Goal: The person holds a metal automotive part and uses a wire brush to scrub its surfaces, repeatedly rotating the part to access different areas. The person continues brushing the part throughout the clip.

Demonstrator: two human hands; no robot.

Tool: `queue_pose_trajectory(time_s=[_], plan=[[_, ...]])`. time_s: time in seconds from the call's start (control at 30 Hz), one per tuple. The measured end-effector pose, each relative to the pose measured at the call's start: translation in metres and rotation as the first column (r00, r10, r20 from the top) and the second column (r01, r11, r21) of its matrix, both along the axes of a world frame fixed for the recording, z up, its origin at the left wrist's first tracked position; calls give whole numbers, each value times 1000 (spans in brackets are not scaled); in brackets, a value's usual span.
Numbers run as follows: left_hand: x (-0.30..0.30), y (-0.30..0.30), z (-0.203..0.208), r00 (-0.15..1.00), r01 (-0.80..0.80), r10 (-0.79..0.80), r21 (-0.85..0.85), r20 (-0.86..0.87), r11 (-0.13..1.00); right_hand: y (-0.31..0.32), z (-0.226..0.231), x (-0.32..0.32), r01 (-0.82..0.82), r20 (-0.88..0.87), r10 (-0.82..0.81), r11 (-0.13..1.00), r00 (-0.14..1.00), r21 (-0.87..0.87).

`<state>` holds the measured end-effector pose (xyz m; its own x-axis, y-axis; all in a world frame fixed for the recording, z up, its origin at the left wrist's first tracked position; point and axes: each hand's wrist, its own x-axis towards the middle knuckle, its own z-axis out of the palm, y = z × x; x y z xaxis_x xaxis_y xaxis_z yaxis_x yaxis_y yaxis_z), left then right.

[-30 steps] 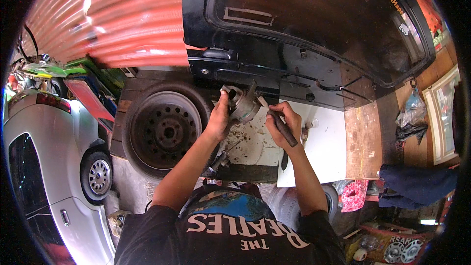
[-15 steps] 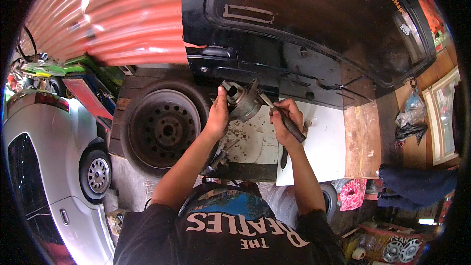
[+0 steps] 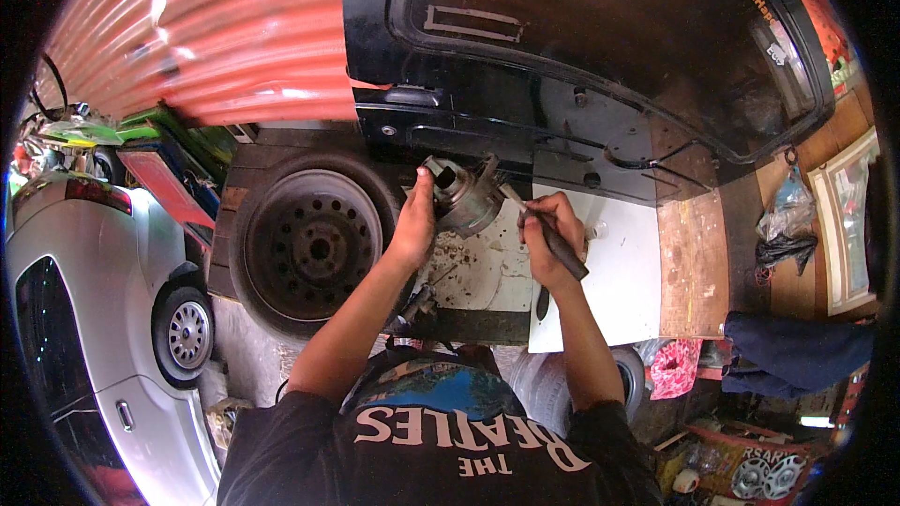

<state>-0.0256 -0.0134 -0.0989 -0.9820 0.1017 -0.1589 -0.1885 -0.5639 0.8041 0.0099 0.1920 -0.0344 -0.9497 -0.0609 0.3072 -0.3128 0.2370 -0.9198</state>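
Observation:
My left hand (image 3: 414,225) grips a grimy grey metal car part (image 3: 469,203) by its left side, thumb up along its edge. The part has a rounded body and an opening at the top left; it looks like a brake caliper. In my right hand (image 3: 553,234) is a screwdriver-like tool with a thick dark handle (image 3: 566,255), fingers closed around it. Its narrow metal end points up and left and meets or nearly meets the part's right side; contact is hard to tell. Both hands are raised above a dirt-strewn white surface (image 3: 502,286).
A tyre on a steel wheel (image 3: 319,248) lies left of my hands. Behind stands a black vehicle door panel (image 3: 469,136) with a window. Another dark handle (image 3: 543,304) rests on the white board (image 3: 619,290). A silver car (image 3: 103,319) is at far left.
The metal part has turned slightly in my left hand, and my right hand with the tool has shifted a little right and down. Both grips are kept.

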Motion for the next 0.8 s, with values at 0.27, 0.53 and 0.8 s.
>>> queue_pose_trajectory(time_s=[0.27, 0.53, 0.8], plan=[[6, 6, 18, 999, 7, 0, 171, -41, 985, -16, -8, 10, 45, -226, -11, 988, 974, 149], [10, 1, 27, 999, 50, -52, 278, 1, 959, -17, -12, 9, -28, -108, 16, 993, 994, -112], [20, 6, 31, 999, 30, -19, 258, -45, 966, -25, -2, 18, 6, -109, -24, 986, 994, -168]])
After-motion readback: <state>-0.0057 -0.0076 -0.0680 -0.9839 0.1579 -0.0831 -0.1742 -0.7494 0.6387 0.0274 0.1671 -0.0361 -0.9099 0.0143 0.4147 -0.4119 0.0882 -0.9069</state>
